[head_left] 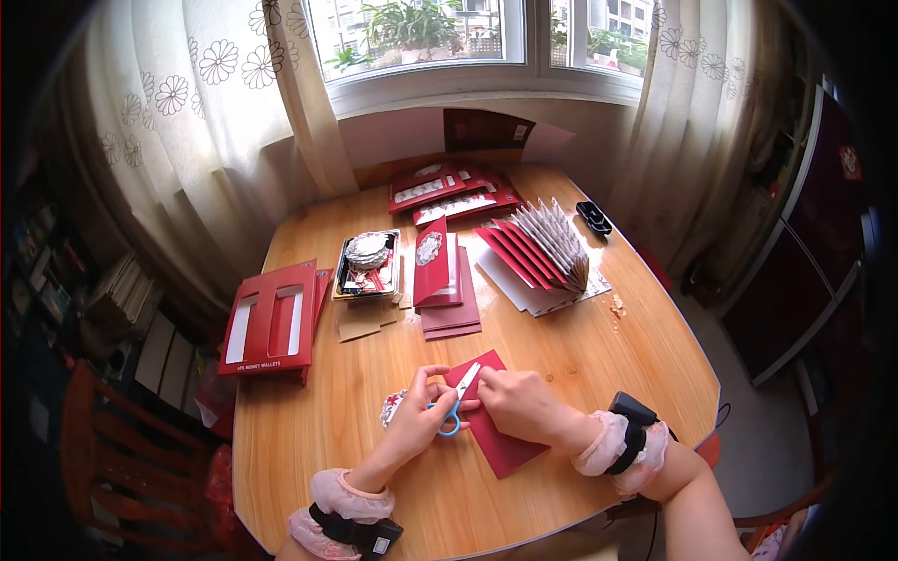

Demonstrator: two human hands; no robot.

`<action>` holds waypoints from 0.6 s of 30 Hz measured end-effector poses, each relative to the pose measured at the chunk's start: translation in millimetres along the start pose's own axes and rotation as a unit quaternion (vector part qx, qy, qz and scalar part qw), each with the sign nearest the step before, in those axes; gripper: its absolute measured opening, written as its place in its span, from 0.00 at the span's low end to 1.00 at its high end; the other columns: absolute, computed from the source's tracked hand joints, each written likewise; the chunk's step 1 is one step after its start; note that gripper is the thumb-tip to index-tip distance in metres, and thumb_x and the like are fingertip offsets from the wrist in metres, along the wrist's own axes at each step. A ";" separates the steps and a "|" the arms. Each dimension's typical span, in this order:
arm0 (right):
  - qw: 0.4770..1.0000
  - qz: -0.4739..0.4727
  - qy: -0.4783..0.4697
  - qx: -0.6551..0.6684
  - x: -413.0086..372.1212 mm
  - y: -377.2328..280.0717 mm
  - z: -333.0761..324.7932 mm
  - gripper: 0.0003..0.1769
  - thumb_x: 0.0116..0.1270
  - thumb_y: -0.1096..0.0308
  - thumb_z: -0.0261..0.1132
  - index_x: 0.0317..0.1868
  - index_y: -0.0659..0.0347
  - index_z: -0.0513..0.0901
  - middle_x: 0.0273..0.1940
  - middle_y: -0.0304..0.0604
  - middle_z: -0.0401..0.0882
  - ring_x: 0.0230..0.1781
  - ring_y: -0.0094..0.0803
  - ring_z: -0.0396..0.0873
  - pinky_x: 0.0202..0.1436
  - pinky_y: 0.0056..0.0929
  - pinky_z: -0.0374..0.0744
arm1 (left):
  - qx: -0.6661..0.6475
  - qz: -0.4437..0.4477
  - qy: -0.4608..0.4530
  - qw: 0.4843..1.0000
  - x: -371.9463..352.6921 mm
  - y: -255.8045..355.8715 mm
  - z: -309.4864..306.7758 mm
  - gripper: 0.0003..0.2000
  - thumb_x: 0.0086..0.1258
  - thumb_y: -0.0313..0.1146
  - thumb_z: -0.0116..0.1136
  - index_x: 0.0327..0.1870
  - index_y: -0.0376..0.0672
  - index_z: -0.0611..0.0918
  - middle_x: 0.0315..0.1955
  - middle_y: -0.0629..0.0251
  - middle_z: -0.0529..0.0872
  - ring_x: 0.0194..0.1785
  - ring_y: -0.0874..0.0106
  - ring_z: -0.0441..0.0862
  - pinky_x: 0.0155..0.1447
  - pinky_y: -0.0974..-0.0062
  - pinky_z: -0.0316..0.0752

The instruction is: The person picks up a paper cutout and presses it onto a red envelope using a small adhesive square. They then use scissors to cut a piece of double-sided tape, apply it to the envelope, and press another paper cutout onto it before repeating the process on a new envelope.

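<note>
Over red card (502, 449), left hand (418, 418) holds scissors (467, 379) (blue-handled).

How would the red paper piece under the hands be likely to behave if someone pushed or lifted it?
The red paper piece looks thin, so it is probably light and may bend if lifted by a corner. It might slide easily when pushed, as the table looks smooth and glossy. Lying flat, it seems unlikely to roll or tip.
</note>
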State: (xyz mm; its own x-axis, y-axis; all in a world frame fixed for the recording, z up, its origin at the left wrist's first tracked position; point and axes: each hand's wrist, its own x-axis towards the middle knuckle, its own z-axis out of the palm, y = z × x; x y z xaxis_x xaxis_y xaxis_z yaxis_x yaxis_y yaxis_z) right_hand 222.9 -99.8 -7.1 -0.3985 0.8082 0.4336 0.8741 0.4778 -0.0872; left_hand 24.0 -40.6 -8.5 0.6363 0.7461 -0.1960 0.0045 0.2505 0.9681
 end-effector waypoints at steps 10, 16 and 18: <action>0.962 0.137 0.078 0.225 1.7 17.4 0.6 0.04 0.63 0.70 0.69 0.35 0.60 0.86 0.37 0.46 0.85 0.35 0.47 0.85 0.38 0.41 0.82 | -0.008 0.007 0.004 1.000 1.1 -2.3 -2.5 0.18 0.83 0.29 0.48 0.68 0.37 0.61 0.45 0.59 0.82 0.57 0.57 0.87 0.49 0.67 0.90; 0.980 0.092 0.054 0.166 2.9 16.1 3.2 0.03 0.66 0.68 0.65 0.35 0.56 0.85 0.37 0.42 0.83 0.34 0.44 0.85 0.35 0.40 0.82 | -0.028 0.002 0.011 1.000 1.0 -1.6 -0.7 0.18 0.82 0.28 0.48 0.68 0.37 0.61 0.46 0.57 0.81 0.56 0.60 0.87 0.48 0.67 0.90; 0.983 0.086 0.049 0.152 2.9 17.2 4.9 0.04 0.68 0.68 0.64 0.35 0.56 0.84 0.37 0.42 0.82 0.33 0.44 0.85 0.34 0.40 0.82 | -0.018 0.002 0.008 1.000 0.4 0.3 -0.8 0.18 0.82 0.28 0.48 0.67 0.37 0.61 0.46 0.57 0.81 0.55 0.61 0.87 0.48 0.67 0.90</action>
State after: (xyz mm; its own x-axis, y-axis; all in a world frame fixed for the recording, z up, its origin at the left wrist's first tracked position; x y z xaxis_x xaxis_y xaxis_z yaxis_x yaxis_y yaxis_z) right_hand 235.3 -87.5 -11.8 -0.2111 0.8558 0.4723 0.7964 0.4307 -0.4245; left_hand 23.6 -39.7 -8.3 0.6231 0.7573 -0.1953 -0.0260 0.2696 0.9626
